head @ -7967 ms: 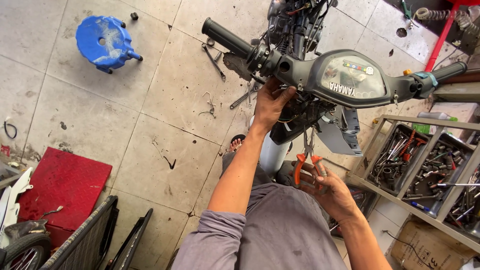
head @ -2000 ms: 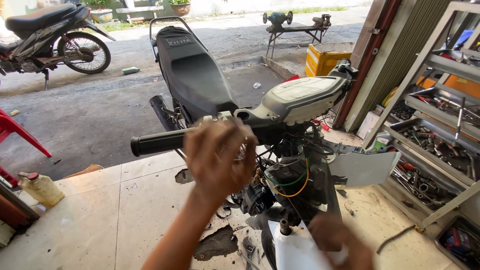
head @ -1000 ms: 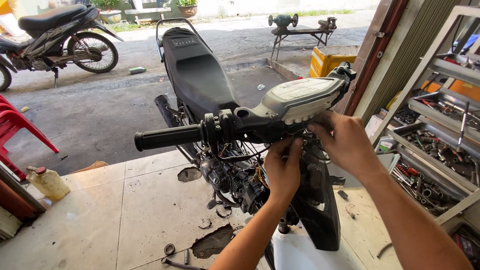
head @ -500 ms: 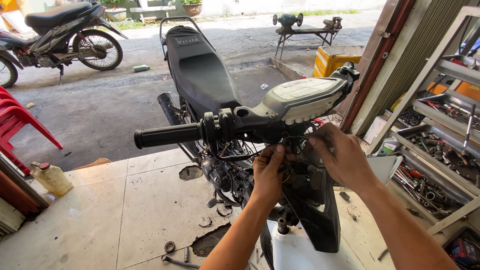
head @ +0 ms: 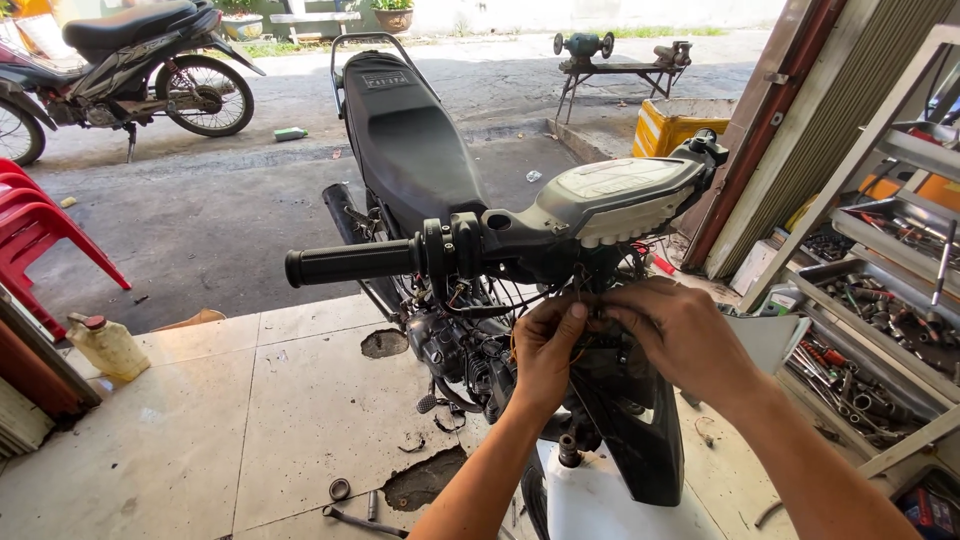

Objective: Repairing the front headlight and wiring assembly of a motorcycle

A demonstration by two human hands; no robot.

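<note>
At centre frame, under the handlebar, your left hand and right hand meet, fingers pinched shut on thin wires below the gauge housing, held close because the bike's front cover is off.

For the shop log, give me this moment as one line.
left hand: pinching wires | right hand: same bundle, under handlebar | motorcycle: stripped
</note>
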